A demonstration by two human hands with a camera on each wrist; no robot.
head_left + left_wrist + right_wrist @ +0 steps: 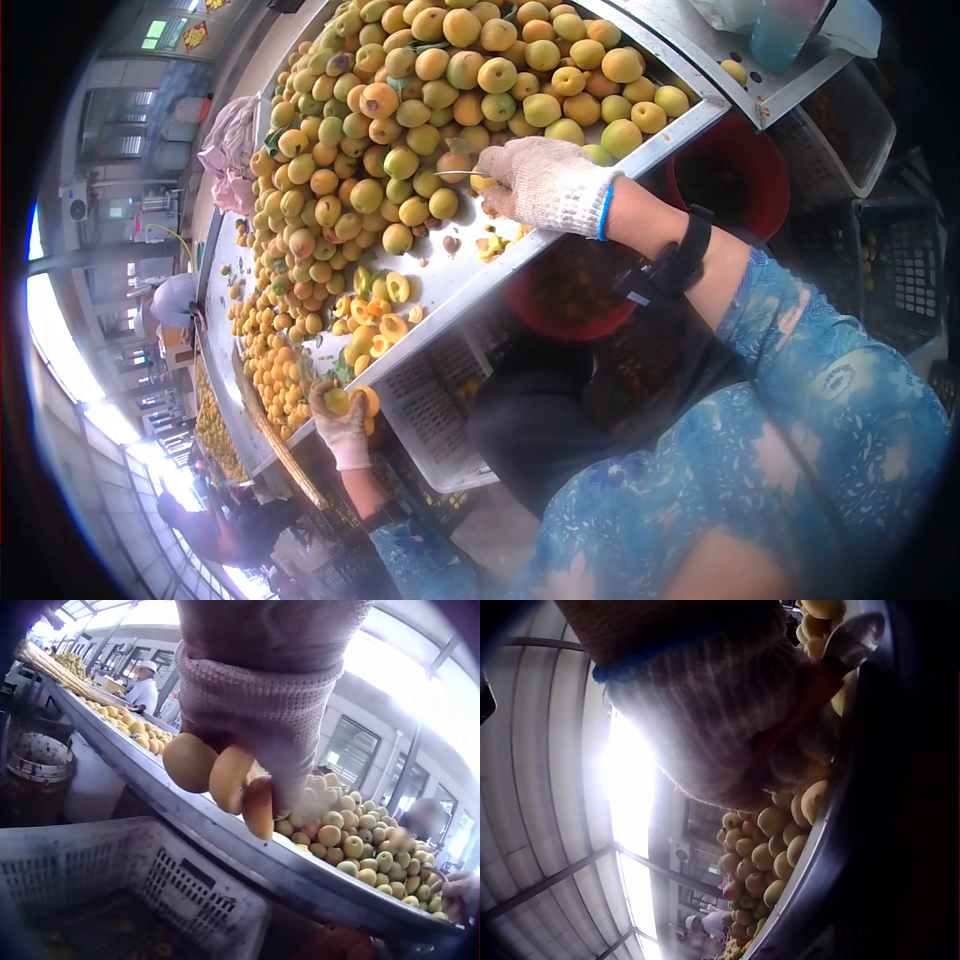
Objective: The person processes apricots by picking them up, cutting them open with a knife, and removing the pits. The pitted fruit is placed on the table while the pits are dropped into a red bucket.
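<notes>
My left hand (343,430), in a knitted glove, holds apricot pieces at the table's front edge. The left wrist view shows a rounded apricot (189,763) and cut halves (257,808) between its fingers. My gloved right hand (552,185) grips a red-handled tool with a spoon-shaped metal end (859,639), beside the large apricot heap (400,130). Its metal looks like a thin strip in the head view. Cut apricot halves (380,322) lie in a small pile on the metal table (445,275) between my hands, with a pit (451,244) near them.
Below the table edge stand a light plastic crate (430,410) and red tubs (735,175). A dark crate (905,270) is at the right. A bamboo pole (275,445) lies along the table at the left. Another person in a white cap (144,684) works farther along.
</notes>
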